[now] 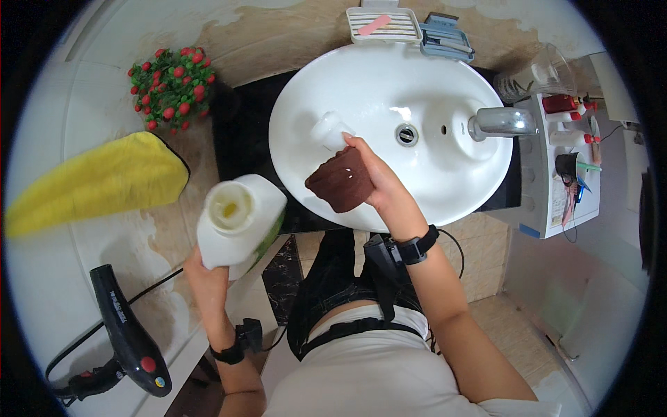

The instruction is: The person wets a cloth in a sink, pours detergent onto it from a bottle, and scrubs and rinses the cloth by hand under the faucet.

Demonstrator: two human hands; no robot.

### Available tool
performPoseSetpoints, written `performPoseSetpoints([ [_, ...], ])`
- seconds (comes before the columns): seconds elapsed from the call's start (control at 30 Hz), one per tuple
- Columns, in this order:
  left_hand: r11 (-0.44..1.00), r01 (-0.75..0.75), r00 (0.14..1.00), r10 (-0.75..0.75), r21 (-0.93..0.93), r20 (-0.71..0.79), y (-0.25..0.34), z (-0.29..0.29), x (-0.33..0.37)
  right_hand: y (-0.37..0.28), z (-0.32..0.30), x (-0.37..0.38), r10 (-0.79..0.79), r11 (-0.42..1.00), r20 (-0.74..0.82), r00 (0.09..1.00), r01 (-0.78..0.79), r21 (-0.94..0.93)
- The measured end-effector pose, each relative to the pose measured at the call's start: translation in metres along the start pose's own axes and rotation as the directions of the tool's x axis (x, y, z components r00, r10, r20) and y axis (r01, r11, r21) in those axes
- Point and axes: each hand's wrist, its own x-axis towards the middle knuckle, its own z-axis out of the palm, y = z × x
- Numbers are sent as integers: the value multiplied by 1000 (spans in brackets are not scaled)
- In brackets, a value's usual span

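Observation:
My left hand is closed around the lower side of a big white plastic bottle. The bottle is uncapped and its wide mouth faces up, with something yellowish inside; a strip of green label shows on its right side. Over the white sink, my right hand grips a folded dark brown cloth. A white cap, or small cup, sits at the fingertips of that same hand, against the cloth. Part of the right hand's fingers is hidden under the cloth.
A chrome faucet stands at the sink's right. Soap trays sit behind it. To the left are a red-berried plant, a yellow cloth and a black hair dryer. A shelf with several bottles is at right.

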Motion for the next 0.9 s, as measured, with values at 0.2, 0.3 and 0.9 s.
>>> performPoseSetpoints([
  [0.2,925,148,946,-236,-350,-222,-65,34,21,-15,1,-21,-64,996,-53,997,67,60],
  [0.3,896,94,899,-264,-434,-350,-91,65,33,-24,-2,-33,-59,993,-29,998,61,97],
  [0.9,870,39,774,-338,-492,-536,-151,138,51,-22,-6,-56,-92,991,-134,987,78,-104],
])
